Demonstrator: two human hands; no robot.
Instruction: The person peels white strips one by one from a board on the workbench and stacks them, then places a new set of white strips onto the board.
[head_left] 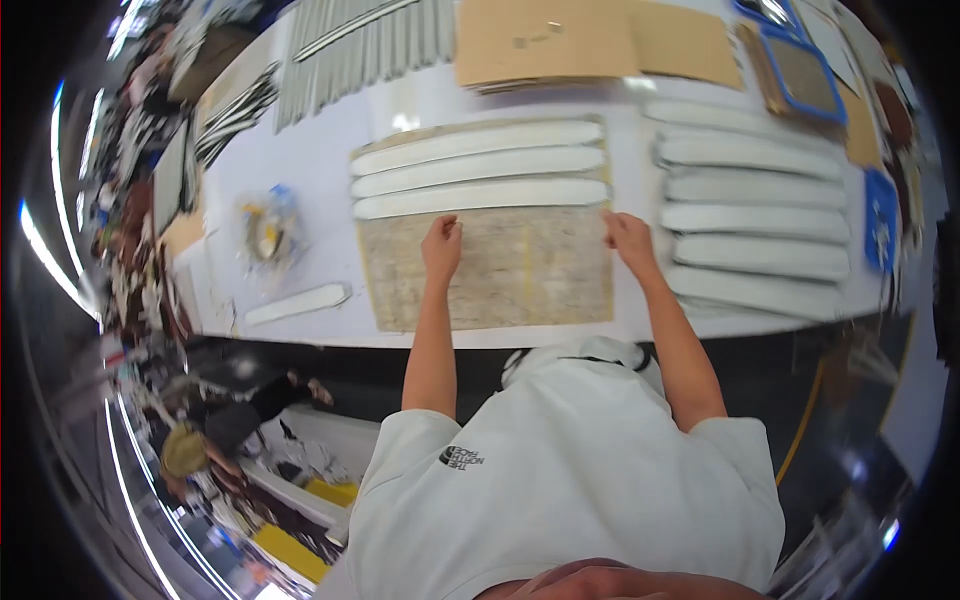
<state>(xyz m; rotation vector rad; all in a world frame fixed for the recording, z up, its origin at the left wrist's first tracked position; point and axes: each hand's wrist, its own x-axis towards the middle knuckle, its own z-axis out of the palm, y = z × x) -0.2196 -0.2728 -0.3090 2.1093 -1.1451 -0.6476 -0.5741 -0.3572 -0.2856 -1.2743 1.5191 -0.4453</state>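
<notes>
Three long white strips with pointed ends (480, 160) lie side by side across the upper part of a worn beige board (480, 270). Just below the lowest strip, toward its left half, is my left hand (443, 247), its fingers curled together; whatever they hold, if anything, is too small to name. My right hand (627, 240) is at the board's right edge, near the lowest strip's right end, with its fingers bent in and their tips blurred. To the right, several similar white pieces (755, 220) lie in a stacked row.
Cardboard sheets (545, 40) and grey strips (365, 50) lie along the far side. At the left are a plastic bag with tape (268, 238) and a single white strip (297, 304). Blue-edged trays (800, 75) stand far right. Another person (230, 425) is at lower left.
</notes>
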